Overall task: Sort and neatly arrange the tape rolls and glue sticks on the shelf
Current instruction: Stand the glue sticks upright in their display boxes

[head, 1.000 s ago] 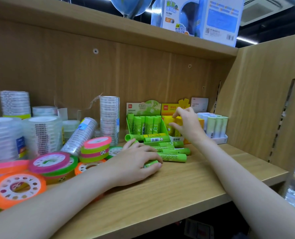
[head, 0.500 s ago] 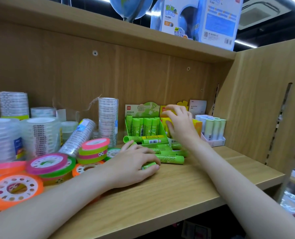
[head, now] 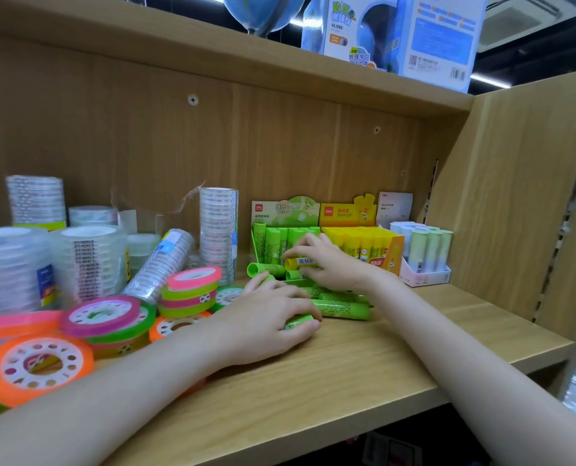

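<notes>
Matt wood-grain shelf [head: 364, 375]; glossy plastic tape rolls [head: 38, 364].

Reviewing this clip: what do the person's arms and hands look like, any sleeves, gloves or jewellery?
Both forearms are bare right to the frame edge: no sleeves show. The left hand and right hand wear no gloves; no rings, watch or bracelets are visible.

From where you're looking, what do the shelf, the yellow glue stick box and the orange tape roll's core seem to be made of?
The shelf looks like wood-grain laminate board, matte: printed grain, screw heads in the back panel. The yellow glue stick box seems printed cardboard, slightly glossy, with folded edges. The orange tape roll has a white core that looks like moulded plastic, pierced with round holes; the tape itself looks translucent and shiny.
</notes>
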Demonstrator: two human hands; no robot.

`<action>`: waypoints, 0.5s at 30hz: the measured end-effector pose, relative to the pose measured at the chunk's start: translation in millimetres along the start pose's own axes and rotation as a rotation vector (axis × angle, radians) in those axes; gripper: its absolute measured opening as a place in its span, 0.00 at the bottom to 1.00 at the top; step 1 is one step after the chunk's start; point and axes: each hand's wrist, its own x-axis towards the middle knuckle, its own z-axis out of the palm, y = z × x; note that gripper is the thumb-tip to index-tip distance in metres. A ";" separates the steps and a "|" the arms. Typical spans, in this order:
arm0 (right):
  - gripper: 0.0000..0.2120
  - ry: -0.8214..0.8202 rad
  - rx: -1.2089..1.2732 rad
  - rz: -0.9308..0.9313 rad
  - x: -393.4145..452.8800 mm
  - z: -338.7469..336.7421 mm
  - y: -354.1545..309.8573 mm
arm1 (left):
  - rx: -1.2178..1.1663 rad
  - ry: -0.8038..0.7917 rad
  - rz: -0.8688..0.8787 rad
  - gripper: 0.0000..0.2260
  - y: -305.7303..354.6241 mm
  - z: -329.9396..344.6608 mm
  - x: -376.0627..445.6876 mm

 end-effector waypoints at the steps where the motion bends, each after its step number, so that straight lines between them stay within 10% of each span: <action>1: 0.18 0.006 -0.014 0.003 -1.0 -0.4 0.4 | 0.001 0.001 0.001 0.16 0.0 0.0 0.4; 7: 0.17 0.057 -0.006 -0.015 -11.4 -3.5 15.3 | -0.001 -0.004 0.001 0.16 -0.9 0.4 0.2; 15: 0.07 0.821 0.256 0.146 -22.2 -26.4 39.1 | -0.010 -0.006 -0.005 0.16 -0.6 0.4 0.1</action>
